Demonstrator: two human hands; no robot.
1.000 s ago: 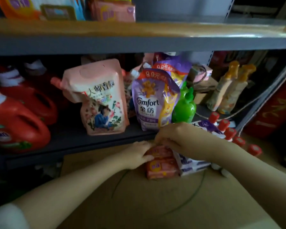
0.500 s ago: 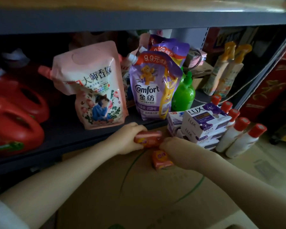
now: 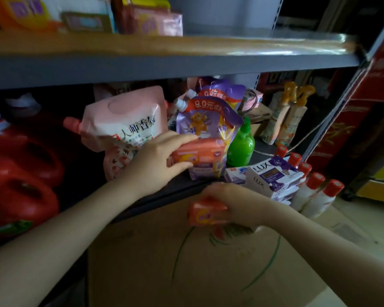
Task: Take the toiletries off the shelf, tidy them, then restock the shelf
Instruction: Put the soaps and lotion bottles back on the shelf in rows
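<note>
My left hand (image 3: 157, 160) grips an orange soap pack (image 3: 200, 152) and holds it up over the dark lower shelf (image 3: 182, 181), in front of the purple Comfort refill pouch (image 3: 206, 120). My right hand (image 3: 235, 202) grips a second orange soap pack (image 3: 206, 213) just above the cardboard box (image 3: 186, 273) on the floor. A pink refill pouch (image 3: 124, 127) stands on the shelf left of my left hand. White LUX soap boxes (image 3: 273, 176) are stacked to the right of my right hand.
Red detergent jugs (image 3: 20, 180) fill the shelf's left end. A green bottle (image 3: 241, 145) and two spray bottles (image 3: 284, 116) stand at its right. White bottles with red caps (image 3: 313, 193) line up beside the LUX boxes. The upper shelf (image 3: 164, 63) overhangs closely.
My left hand has lifted its soap pack from the box up to the shelf level. My right hand has picked the other soap pack up off the cardboard.
</note>
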